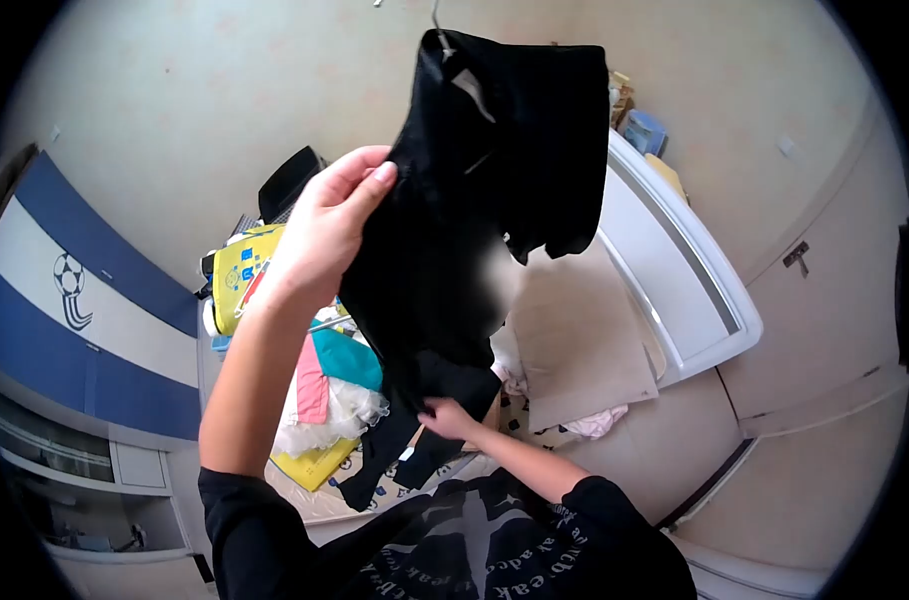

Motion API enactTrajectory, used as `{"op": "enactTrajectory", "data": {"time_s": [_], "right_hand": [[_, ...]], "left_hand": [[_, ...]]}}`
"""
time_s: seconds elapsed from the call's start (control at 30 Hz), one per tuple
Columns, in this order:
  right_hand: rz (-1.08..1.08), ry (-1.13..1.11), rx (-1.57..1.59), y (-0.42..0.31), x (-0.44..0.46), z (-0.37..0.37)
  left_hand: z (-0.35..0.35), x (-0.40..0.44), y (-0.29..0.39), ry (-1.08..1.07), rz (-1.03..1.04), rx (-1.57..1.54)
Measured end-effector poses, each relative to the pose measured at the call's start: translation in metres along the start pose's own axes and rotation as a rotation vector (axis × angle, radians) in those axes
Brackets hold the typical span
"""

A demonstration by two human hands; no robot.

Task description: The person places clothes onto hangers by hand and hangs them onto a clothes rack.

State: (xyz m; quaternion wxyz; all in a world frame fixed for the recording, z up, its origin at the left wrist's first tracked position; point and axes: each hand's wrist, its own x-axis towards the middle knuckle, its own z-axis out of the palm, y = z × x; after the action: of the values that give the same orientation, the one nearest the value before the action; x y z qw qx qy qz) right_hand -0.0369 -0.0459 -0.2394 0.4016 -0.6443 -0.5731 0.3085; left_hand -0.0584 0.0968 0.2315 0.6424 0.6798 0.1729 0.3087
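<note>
A black shirt point(514, 130) hangs in front of me on a hanger, whose hook point(435, 14) shows above the collar. A pale label sits inside the neck. My left hand point(336, 205) pinches the shirt's left edge between thumb and fingers, high up. Lower down, my right hand point(450, 418) is closed on the dark cloth near the bottom of the shirt. Just below it, black clothing point(374, 450) lies on the bed, and the two dark cloths are hard to tell apart there.
A patterned bed point(319, 505) lies below, with a white frilly garment point(329, 418), teal cloth point(346, 358) and a yellow bag point(244, 265). A beige board point(584, 350) leans near a white bed end point(689, 270). Blue and white cabinets point(74, 290) stand left; a door point(824, 230) is right.
</note>
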Motion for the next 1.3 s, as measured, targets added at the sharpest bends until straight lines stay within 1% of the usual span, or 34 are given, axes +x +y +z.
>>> {"op": "enactTrajectory", "data": {"time_s": [0.03, 0.1, 0.17, 0.2, 0.23, 0.27, 0.3, 0.33, 0.4, 0.43, 0.5, 0.53, 0.57, 0.6, 0.63, 0.67, 0.7, 0.73, 0.77, 0.8, 0.87, 0.9, 0.97, 1.07, 1.1, 1.17, 1.2, 1.23, 1.27, 1.3], "right_hand": [[0.012, -0.162, -0.091, 0.024, -0.020, 0.006], [0.101, -0.323, -0.044, 0.050, -0.056, -0.012], [0.355, 0.058, 0.016, 0.077, -0.084, -0.047], [0.398, 0.267, 0.028, 0.089, -0.092, -0.082], [0.327, 0.632, -0.146, 0.086, -0.100, -0.112], [0.427, 0.768, -0.050, 0.084, -0.103, -0.152], [0.372, 0.927, -0.073, 0.079, -0.097, -0.190], [0.326, 0.997, 0.049, 0.059, -0.091, -0.231], [0.158, 1.085, -0.181, 0.019, -0.075, -0.286], [0.147, 0.997, -0.168, 0.025, -0.065, -0.296], [0.118, 0.813, -0.141, 0.048, -0.039, -0.298], [0.248, 0.682, -0.483, 0.072, -0.026, -0.277], [0.290, 0.553, -0.553, 0.081, -0.017, -0.254], [0.251, 0.445, -0.479, 0.075, -0.011, -0.231], [0.167, 0.367, -0.338, 0.062, -0.008, -0.208], [0.060, 0.291, -0.134, 0.037, -0.005, -0.187], [0.054, 0.168, 0.038, 0.015, -0.001, -0.164], [0.148, 0.016, 0.184, -0.006, 0.002, -0.141], [0.418, -0.201, 0.290, -0.025, 0.005, -0.119], [0.110, -0.218, 0.164, -0.009, 0.019, -0.082], [0.147, -0.401, 0.076, -0.055, 0.033, -0.055], [0.170, -0.359, 0.164, -0.074, 0.032, -0.046], [0.225, -0.268, 0.337, -0.104, 0.027, -0.032], [0.194, -0.065, 0.423, -0.130, 0.018, -0.029], [0.185, -0.049, 0.484, -0.112, 0.016, -0.023], [0.165, 0.006, 0.600, -0.057, 0.001, -0.020], [0.196, 0.084, 0.568, -0.043, -0.016, -0.029], [0.304, 0.152, 0.466, -0.008, -0.037, -0.025], [0.414, 0.222, 0.365, 0.028, -0.056, -0.027], [0.412, 0.242, 0.444, 0.029, -0.078, -0.049]], "left_hand": [[-0.002, 0.000, 0.002, 0.037, 0.008, 0.042], [-0.008, -0.005, 0.009, -0.026, -0.001, 0.062], [-0.016, -0.010, 0.014, -0.068, -0.023, 0.089], [-0.022, -0.011, 0.013, -0.072, -0.019, 0.102], [-0.028, -0.013, 0.010, -0.078, -0.018, 0.115], [-0.031, -0.015, 0.009, -0.085, -0.019, 0.128], [-0.031, -0.017, 0.009, -0.124, -0.022, 0.108], [-0.031, -0.021, 0.011, -0.163, -0.026, 0.089], [-0.028, -0.028, 0.014, -0.233, -0.033, 0.037], [-0.027, -0.031, 0.009, -0.192, -0.007, 0.100], [-0.019, -0.039, 0.015, -0.215, -0.012, 0.122], [-0.018, -0.042, 0.015, -0.200, -0.009, 0.116], [-0.016, -0.045, 0.017, -0.199, -0.005, 0.140], [-0.014, -0.049, 0.019, -0.215, 0.001, 0.167], [-0.013, -0.052, 0.022, -0.229, 0.006, 0.196], [-0.013, -0.057, 0.022, -0.194, 0.031, 0.262], [-0.017, -0.057, 0.016, -0.218, 0.011, 0.226], [-0.020, -0.058, 0.012, -0.203, -0.004, 0.225], [-0.021, -0.060, 0.011, -0.190, -0.020, 0.223], [-0.022, -0.063, 0.012, -0.181, -0.036, 0.208], [-0.027, -0.067, 0.009, -0.168, -0.035, 0.221], [-0.028, -0.069, 0.010, -0.157, -0.055, 0.228], [-0.030, -0.073, 0.009, -0.168, -0.025, 0.226], [-0.033, -0.078, 0.006, -0.148, -0.020, 0.219], [-0.032, -0.080, 0.003, -0.140, -0.029, 0.213], [-0.029, -0.081, -0.007, -0.192, -0.054, 0.161], [-0.025, -0.079, -0.013, -0.229, -0.059, 0.133], [-0.021, -0.076, -0.027, -0.238, -0.008, 0.220], [-0.013, -0.074, -0.041, -0.267, 0.016, 0.245], [-0.002, -0.072, -0.055, -0.297, 0.040, 0.268]]}}
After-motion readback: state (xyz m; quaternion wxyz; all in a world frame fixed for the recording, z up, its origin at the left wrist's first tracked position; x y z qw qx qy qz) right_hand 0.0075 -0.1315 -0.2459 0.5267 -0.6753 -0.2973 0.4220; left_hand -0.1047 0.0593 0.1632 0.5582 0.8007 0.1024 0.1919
